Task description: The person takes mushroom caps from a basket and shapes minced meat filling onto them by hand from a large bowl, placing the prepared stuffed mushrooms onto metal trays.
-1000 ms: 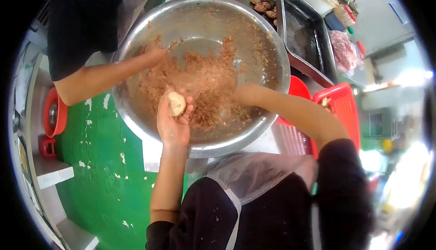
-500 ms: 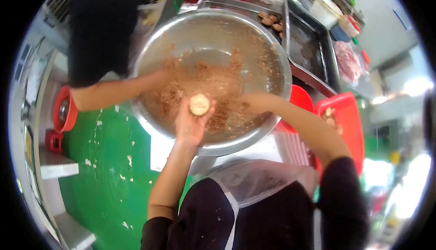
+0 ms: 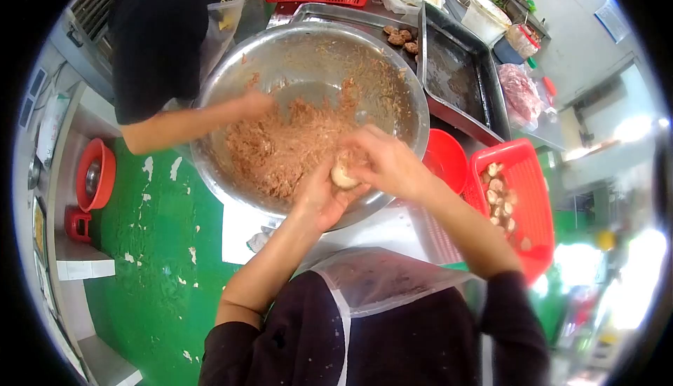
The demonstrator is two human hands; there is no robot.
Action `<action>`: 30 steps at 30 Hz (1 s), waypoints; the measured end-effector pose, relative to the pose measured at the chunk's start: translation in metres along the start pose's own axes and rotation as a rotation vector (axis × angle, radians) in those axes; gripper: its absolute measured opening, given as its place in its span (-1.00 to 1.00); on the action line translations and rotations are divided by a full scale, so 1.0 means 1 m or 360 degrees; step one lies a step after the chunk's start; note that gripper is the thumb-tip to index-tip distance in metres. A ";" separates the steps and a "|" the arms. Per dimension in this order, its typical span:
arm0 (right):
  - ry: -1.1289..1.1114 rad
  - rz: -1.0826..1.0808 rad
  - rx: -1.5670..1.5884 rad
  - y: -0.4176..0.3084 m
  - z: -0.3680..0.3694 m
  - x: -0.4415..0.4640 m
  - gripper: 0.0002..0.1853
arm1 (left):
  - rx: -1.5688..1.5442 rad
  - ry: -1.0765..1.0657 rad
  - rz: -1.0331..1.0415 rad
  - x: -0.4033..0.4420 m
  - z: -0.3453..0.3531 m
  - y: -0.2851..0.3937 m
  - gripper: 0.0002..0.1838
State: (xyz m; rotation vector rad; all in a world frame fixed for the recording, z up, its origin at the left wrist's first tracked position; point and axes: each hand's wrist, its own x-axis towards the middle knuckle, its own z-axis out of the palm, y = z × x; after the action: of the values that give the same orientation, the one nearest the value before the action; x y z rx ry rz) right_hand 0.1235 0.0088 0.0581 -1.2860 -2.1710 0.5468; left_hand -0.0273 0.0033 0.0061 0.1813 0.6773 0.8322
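While the left hand (image 3: 324,198), fingers curled, cups a pale mushroom cap (image 3: 343,177) above the steel basin's (image 3: 298,53) near right edge, apparently to catch loose minced meat (image 3: 280,151), the right hand's (image 3: 385,162) fingers grip its upper side.

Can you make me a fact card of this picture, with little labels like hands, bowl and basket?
Left hand: holds a pale round piece
Right hand: fingers at that same piece
Big metal bowl: holds a brown shredded mixture
Other person's hand: over the bowl, blurry
Red basket: beside the right arm, with pale pieces inside
Metal tray: behind the bowl, with brown lumps
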 end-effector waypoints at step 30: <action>0.0539 0.0061 -0.0224 -0.010 0.034 -0.004 -0.74 | -0.0129 -0.0214 0.0246 0.007 0.008 -0.003 -0.48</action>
State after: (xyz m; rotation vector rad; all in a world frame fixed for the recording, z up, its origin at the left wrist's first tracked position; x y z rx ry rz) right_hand 0.0970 -0.0016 0.0373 -1.3845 -1.9316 0.1746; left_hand -0.0172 0.0070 0.0077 0.2165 0.5070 0.9846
